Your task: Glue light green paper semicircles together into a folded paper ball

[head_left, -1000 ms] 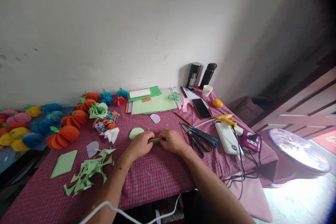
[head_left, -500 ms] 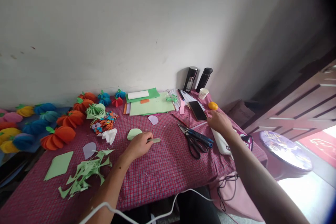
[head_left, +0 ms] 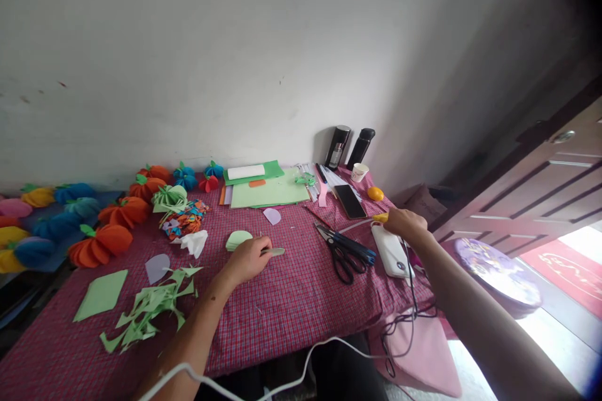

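Pale green paper piece (head_left: 278, 252) was pinched in left hand (head_left: 254, 259), seen nearly edge-on, end poking out rightward. Yellow glue gun (head_left: 380, 217) was mostly hidden by right hand (head_left: 407, 225), one end showing leftward.

Left hand (head_left: 254, 258) pinching near the middle, right hand (head_left: 407, 224) reached well out to the side.
The left forearm (head_left: 207, 319) slants inward from below; the right forearm (head_left: 475, 304) runs long and diagonal, its hand curled, back upward.
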The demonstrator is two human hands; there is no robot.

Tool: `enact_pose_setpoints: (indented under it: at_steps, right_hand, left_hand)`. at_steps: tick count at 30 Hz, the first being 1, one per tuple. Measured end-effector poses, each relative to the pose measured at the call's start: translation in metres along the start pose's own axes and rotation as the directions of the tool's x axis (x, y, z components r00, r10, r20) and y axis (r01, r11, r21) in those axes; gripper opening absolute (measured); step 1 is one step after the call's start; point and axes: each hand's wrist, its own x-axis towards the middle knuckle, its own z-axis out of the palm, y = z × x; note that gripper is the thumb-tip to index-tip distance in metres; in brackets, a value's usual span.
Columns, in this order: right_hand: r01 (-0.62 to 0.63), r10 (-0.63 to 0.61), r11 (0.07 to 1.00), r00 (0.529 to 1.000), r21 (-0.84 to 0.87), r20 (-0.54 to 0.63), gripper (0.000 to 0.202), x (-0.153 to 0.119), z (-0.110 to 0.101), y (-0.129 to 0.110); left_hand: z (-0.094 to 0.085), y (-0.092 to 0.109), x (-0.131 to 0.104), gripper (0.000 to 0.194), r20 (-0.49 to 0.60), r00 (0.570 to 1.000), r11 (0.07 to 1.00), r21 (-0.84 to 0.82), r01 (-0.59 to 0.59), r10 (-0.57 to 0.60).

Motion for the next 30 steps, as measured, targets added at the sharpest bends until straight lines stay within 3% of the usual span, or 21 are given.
enact_pose_setpoints:
  at_steps: [4,7,9,11,12,13,15,16,17,18,21,24,27,30]
  right_hand:
    - [0.001,-0.001,1.0,1.0,0.016,-0.005,0.028,-0.003,0.001,0.002]
    - [-0.014,0.015,1.0,0.999,0.023,-0.042,0.03,-0.007,-0.002,0.004]
    - [-0.044,0.057,0.996,0.985,0.081,-0.163,0.036,-0.014,-0.01,0.009]
    - [-0.008,0.119,0.954,0.926,0.298,-0.357,0.04,-0.026,-0.02,0.012]
    - [0.08,0.15,0.883,0.886,0.463,-0.438,0.041,-0.035,-0.025,0.011]
    - [0.191,0.168,0.737,0.878,0.648,-0.449,0.041,-0.046,-0.029,0.007]
    - [0.329,0.094,0.239,0.929,0.914,-0.359,0.043,-0.07,-0.031,-0.011]
    - [0.309,-0.012,0.005,0.951,0.951,-0.309,0.043,-0.082,-0.029,-0.025]
    - [0.251,-0.129,-0.158,0.954,0.955,-0.272,0.039,-0.093,-0.024,-0.041]
    - [0.165,-0.229,-0.248,0.948,0.955,-0.223,0.032,-0.103,-0.017,-0.059]
    - [-0.12,-0.404,-0.363,0.914,0.924,-0.04,0.017,-0.116,0.007,-0.113]
    - [-0.295,-0.562,-0.388,0.827,0.873,0.03,0.023,-0.111,0.028,-0.151]
    - [-0.328,-0.613,-0.374,0.789,0.867,0.035,0.026,-0.101,0.041,-0.169]
    - [-0.302,-0.598,-0.367,0.801,0.88,0.025,0.026,-0.096,0.049,-0.177]
  left_hand:
    - [-0.001,0.001,0.0,0.015,-0.001,1.0,1.0,0.009,0.007,-0.007]
    - [-0.001,0.002,0.0,0.014,0.0,1.0,1.0,0.01,0.005,-0.005]
    - [-0.001,0.002,0.0,0.014,0.005,1.0,1.0,0.011,0.007,-0.007]
    - [-0.001,0.002,0.001,0.014,0.009,1.0,1.0,0.013,0.009,-0.009]
    - [-0.001,0.003,0.001,0.014,0.01,1.0,1.0,0.015,0.009,-0.009]
    - [-0.001,0.003,0.001,0.013,0.01,1.0,1.0,0.017,0.009,-0.009]
    - [-0.002,0.004,0.001,0.012,0.01,1.0,1.0,0.018,0.012,-0.012]
    - [-0.002,0.004,0.001,0.011,0.012,1.0,1.0,0.016,0.013,-0.013]
    - [-0.003,0.005,0.001,0.01,0.014,1.0,1.0,0.014,0.012,-0.012]
    - [-0.003,0.006,0.001,0.01,0.017,1.0,1.0,0.012,0.01,-0.011]
    - [-0.003,0.006,0.001,0.011,0.013,1.0,1.0,0.009,0.014,-0.014]
    - [-0.001,0.003,0.001,0.01,0.002,1.0,1.0,0.009,0.017,-0.017]
    - [0.001,0.0,0.001,0.009,-0.004,1.0,1.0,0.008,0.014,-0.014]
    - [0.0,0.001,0.001,0.009,-0.004,1.0,1.0,-0.016,0.024,-0.024]
